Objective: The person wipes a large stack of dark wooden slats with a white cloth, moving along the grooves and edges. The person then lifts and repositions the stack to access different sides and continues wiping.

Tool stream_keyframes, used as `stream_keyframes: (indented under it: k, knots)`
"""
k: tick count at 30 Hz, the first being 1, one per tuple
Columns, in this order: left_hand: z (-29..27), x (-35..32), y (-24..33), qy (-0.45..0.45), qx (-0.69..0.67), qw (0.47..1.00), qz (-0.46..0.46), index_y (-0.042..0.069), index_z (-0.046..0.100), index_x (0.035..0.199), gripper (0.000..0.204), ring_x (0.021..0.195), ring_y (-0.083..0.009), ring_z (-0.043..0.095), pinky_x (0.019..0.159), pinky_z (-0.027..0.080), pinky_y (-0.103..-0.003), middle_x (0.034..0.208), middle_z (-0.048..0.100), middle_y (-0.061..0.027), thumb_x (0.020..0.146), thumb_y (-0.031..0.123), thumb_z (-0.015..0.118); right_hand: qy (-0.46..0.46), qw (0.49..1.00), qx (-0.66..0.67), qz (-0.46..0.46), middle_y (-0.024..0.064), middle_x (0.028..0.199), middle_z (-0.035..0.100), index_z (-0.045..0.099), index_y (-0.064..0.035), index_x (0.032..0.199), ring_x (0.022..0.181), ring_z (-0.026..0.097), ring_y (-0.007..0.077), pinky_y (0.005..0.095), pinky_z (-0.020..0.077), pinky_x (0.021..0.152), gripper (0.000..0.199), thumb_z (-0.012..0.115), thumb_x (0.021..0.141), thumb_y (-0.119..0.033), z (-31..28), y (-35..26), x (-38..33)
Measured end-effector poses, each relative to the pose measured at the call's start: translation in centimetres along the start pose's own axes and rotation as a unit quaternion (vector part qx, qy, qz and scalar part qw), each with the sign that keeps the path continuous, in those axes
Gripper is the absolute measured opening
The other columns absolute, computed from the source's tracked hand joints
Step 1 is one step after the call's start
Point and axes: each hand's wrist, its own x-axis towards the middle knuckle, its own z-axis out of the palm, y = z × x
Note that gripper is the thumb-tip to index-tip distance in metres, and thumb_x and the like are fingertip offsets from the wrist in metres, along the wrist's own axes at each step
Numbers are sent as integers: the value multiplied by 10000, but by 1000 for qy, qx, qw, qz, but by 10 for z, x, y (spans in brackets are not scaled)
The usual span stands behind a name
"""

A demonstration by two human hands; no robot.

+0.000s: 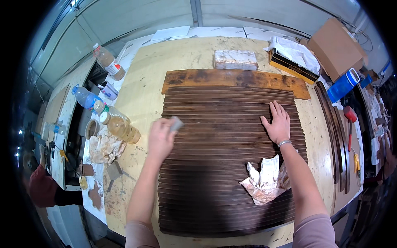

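Observation:
A dark brown ribbed wooden panel (223,140) lies flat before me, its slats running left to right. Over its left edge, my left hand (161,136) grips a small grey block (176,124), perhaps a sanding pad; the hand is slightly blurred. My right hand (278,124) rests flat on the slats at the upper right, fingers spread, with a bracelet at the wrist. Below it, a crumpled, brown-stained white cloth (266,180) lies on the panel beside my right forearm. Beyond the panel's far edge is a stained brown board (198,78).
Bottles, including one of yellowish liquid (122,128), stand left beside a stained rag (105,146). A white block (235,60) and a box with white cloth (293,62) sit at the back. Right are dark strips (337,140), a red-headed mallet (350,115) and a blue bottle (343,84). Another person (43,186) is far left.

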Motion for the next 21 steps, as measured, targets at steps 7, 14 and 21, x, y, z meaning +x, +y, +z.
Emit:
stream_keyframes:
  k: [7, 14, 21]
  knots:
    - [-31, -4, -34, -51, 112, 991, -58, 152, 699, 1137, 429, 1068, -329, 590, 929, 491, -443, 1107, 620, -80, 778, -76, 644, 3, 1000, 9, 3, 70, 1633, 363, 417, -103, 1544, 1503, 316, 255, 475, 227, 1242, 764, 602, 924, -509, -2, 1, -2]
    - [-27, 7, -17, -56, 77, 994, 44, 168, 699, 1086, 466, 1101, -334, 564, 875, 509, -439, 1114, 608, -73, 730, -118, 603, 4, 1000, 4, 3, 69, 1631, 367, 423, -105, 1541, 1505, 311, 251, 474, 226, 1242, 759, 605, 923, -506, -1, 1, 0]
    - [-34, -12, -45, 6, 128, 991, -28, 153, 687, 1070, 445, 1086, -340, 569, 885, 501, -440, 1096, 607, -100, 719, -110, 612, 6, 1000, 4, 0, 70, 1633, 364, 428, -108, 1539, 1503, 317, 252, 473, 229, 1240, 754, 607, 921, -502, -1, -1, 0]
